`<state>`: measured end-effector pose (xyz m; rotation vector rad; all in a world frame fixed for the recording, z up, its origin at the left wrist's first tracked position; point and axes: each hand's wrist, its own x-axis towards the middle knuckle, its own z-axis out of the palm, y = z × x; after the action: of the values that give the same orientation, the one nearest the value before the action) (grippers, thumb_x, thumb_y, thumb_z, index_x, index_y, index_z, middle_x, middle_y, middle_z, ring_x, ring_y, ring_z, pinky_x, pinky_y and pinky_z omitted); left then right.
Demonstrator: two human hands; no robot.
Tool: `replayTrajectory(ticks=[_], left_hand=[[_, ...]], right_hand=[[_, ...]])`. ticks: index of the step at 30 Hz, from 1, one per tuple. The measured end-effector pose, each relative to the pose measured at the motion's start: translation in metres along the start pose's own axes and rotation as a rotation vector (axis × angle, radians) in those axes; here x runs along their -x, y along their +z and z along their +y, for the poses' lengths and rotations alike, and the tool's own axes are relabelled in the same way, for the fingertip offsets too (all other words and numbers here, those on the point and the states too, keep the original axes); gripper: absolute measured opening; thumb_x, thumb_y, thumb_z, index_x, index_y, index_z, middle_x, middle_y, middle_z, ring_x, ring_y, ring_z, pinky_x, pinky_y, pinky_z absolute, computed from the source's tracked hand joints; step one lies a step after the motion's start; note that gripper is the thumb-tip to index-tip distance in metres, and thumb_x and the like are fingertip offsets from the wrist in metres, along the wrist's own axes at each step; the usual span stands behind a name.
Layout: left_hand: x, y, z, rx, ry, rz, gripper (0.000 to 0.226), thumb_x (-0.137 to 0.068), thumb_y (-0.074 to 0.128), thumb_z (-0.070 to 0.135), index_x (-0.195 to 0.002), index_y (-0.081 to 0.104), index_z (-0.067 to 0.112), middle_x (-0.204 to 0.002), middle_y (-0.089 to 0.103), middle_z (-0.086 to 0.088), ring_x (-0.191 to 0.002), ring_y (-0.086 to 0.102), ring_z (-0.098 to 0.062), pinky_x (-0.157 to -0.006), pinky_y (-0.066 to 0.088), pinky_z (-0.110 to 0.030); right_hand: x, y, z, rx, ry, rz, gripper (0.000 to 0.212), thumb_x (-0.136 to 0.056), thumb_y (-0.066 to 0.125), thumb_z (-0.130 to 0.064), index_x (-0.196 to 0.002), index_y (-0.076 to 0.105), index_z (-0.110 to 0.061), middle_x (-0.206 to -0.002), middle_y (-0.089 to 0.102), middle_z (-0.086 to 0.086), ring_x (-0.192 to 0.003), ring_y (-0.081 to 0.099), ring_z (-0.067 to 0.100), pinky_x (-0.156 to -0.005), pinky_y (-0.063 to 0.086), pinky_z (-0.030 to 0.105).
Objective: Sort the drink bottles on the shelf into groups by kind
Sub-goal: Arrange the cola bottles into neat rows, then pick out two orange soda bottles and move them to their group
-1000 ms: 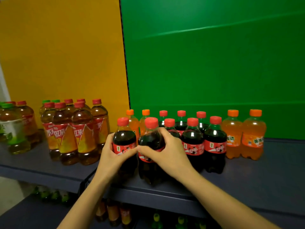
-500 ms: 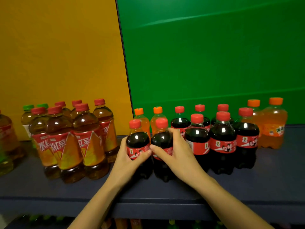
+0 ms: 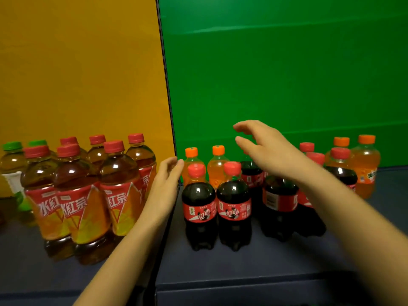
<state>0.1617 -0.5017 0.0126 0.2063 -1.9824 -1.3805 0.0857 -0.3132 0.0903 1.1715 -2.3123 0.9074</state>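
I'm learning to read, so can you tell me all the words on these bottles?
"红茶": red label of the middle front tea bottle.
"红茶": red label of the right front tea bottle.
"红", after a blurred character: label of the left front tea bottle.
White writing on the front cola bottles: too blurred to read.
Label of the far-right orange soda bottle: too blurred.

Printed large and white on red tea labels (image 3: 72,206): "红茶". On cola labels (image 3: 199,212): white characters, too blurred to read.
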Motion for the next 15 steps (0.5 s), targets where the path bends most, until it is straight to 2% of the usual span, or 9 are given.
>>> replayTrajectory(ticks=[3,5,7,10,12,13,14,15], left_hand=[[-0.025,0.01,0.005,0.114,-0.158,0.001,0.048,-0.093,0.044,0.041,-0.134,0.039,0.016,-0.138,0.045,-0.003,-0.127,0.044,-0.021,-0.109,0.035,-0.04],[-0.033,0.015,0.003,0.115,-0.194,-0.002,0.058,-0.09,0.05,0.042,-0.138,0.034,0.015,-0.137,0.042,-0.001,-0.127,0.041,-0.021,-0.107,0.034,-0.038],[-0.043,0.019,-0.001,0.058,-0.228,-0.002,0.074,-0.082,0.062,0.041,-0.141,0.027,0.014,-0.141,0.037,-0.003,-0.129,0.038,-0.023,-0.106,0.034,-0.039],[-0.055,0.022,-0.012,0.048,-0.325,-0.037,0.091,-0.069,0.078,0.028,-0.141,0.025,0.013,-0.145,0.036,-0.01,-0.126,0.044,-0.028,-0.105,0.039,-0.047],[-0.06,0.024,-0.02,0.125,-0.386,-0.065,0.094,-0.055,0.084,0.02,-0.135,0.036,0.012,-0.135,0.048,-0.013,-0.116,0.054,-0.03,-0.1,0.044,-0.048],[-0.061,0.025,-0.022,0.192,-0.406,-0.084,0.095,-0.045,0.084,0.019,-0.13,0.043,0.01,-0.127,0.056,-0.014,-0.11,0.058,-0.031,-0.098,0.046,-0.048],[-0.062,0.026,-0.023,0.256,-0.422,-0.113,0.096,-0.038,0.083,0.019,-0.126,0.048,0.008,-0.118,0.061,-0.015,-0.103,0.061,-0.031,-0.095,0.047,-0.047],[-0.063,0.026,-0.026,0.291,-0.428,-0.148,0.095,-0.034,0.084,0.018,-0.123,0.051,0.006,-0.11,0.064,-0.014,-0.098,0.063,-0.031,-0.091,0.049,-0.046]], right_hand=[[-0.044,-0.007,0.009,0.228,0.052,-0.239,0.049,-0.096,0.044,-0.025,-0.138,0.034,-0.004,-0.143,0.04,0.015,-0.129,0.042,0.026,-0.104,0.03,0.029],[-0.065,-0.003,0.016,0.32,0.09,-0.399,0.062,-0.091,0.053,-0.037,-0.139,0.031,-0.003,-0.134,0.05,0.018,-0.111,0.055,0.027,-0.097,0.041,0.032],[-0.082,0.003,0.024,0.38,0.113,-0.548,0.079,-0.083,0.061,-0.047,-0.14,0.028,-0.002,-0.13,0.054,0.017,-0.092,0.058,0.022,-0.085,0.044,0.028],[-0.101,0.014,0.038,0.376,0.136,-0.682,0.089,-0.077,0.068,-0.047,-0.141,0.026,-0.002,-0.138,0.047,0.016,-0.098,0.055,0.021,-0.083,0.041,0.025],[-0.111,0.019,0.045,0.345,0.157,-0.795,0.084,-0.077,0.068,-0.045,-0.14,0.029,-0.004,-0.137,0.047,0.012,-0.091,0.054,0.019,-0.076,0.045,0.023],[-0.114,0.022,0.047,0.323,0.162,-0.858,0.076,-0.079,0.067,-0.042,-0.137,0.034,-0.006,-0.131,0.05,0.008,-0.079,0.053,0.015,-0.064,0.046,0.018],[-0.116,0.025,0.048,0.294,0.16,-0.913,0.066,-0.081,0.067,-0.038,-0.132,0.04,-0.007,-0.119,0.054,0.005,-0.067,0.05,0.011,-0.051,0.043,0.016],[-0.119,0.029,0.049,0.258,0.155,-0.954,0.054,-0.083,0.066,-0.033,-0.126,0.046,-0.008,-0.106,0.055,0.002,-0.059,0.049,0.007,-0.047,0.04,0.015]])
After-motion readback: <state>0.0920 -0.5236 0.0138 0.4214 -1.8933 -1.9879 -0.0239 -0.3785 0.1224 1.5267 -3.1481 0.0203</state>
